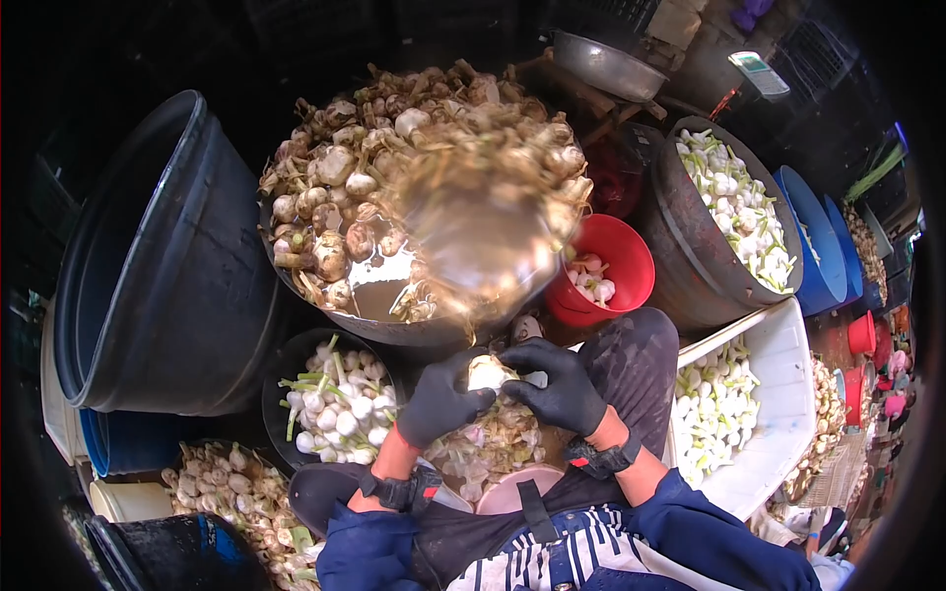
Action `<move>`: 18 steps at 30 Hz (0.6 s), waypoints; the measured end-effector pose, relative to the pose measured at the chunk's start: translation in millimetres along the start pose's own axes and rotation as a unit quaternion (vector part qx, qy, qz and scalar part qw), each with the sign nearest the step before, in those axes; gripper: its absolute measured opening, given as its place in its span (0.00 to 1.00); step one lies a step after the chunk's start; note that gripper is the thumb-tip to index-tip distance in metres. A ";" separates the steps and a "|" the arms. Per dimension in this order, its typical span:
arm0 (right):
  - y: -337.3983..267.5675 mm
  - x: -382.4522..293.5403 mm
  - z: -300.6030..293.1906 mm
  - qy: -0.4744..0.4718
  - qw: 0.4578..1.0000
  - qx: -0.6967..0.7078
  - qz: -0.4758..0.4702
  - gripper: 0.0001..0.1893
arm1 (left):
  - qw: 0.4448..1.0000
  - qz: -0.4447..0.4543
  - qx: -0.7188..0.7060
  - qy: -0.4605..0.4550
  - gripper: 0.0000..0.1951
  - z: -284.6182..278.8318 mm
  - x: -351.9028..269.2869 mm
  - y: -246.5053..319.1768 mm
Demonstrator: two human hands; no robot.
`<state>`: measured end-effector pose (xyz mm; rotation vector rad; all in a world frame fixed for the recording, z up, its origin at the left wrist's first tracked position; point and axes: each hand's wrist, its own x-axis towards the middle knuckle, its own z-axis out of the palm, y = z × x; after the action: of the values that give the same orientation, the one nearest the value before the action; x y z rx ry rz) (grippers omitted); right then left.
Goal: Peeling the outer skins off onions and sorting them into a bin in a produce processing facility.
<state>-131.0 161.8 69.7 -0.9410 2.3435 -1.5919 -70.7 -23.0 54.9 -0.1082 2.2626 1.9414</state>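
Observation:
My left hand [443, 402], in a black glove, grips a pale garlic bulb [485, 374] above my lap. From the other side my right hand [563, 391], also black-gloved, pinches the same bulb between thumb and fingers. A small pale grey thing [537, 379] shows by the right thumb; what it is I cannot tell. Below the hands lie loose garlic skins and scraps [488, 447]. Just ahead stands a large round tub [384, 325] of unpeeled garlic [336, 166] in murky water. A black basin [273, 414] of cleaned garlic bulbs [344, 406] sits left of my hands.
A red bucket [628, 255] with some bulbs stands ahead right. Beyond it is a dark drum [665, 244] of cleaned garlic. A white crate [791, 414] with more lies beside my right knee. A tall dark barrel [192, 295] rises at left. A blur covers part of the big tub.

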 end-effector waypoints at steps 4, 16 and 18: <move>6.1 -6.2 1.3 0.029 0.992 -0.089 -0.084 0.15 | 0.999 0.022 -0.022 -0.011 0.22 3.4 2.2 -6.1; 16.5 -16.9 11.5 0.003 0.985 -0.156 -0.078 0.05 | 0.987 0.109 0.099 -0.070 0.20 7.4 -1.1 -18.2; 22.7 -17.9 13.3 0.006 0.989 -0.135 -0.061 0.04 | 0.988 0.085 0.095 -0.084 0.24 8.1 -4.8 -11.3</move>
<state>-120.1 167.0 40.3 -1.1521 2.6018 -1.3431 -63.6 -16.9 43.5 0.2704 2.3938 1.7227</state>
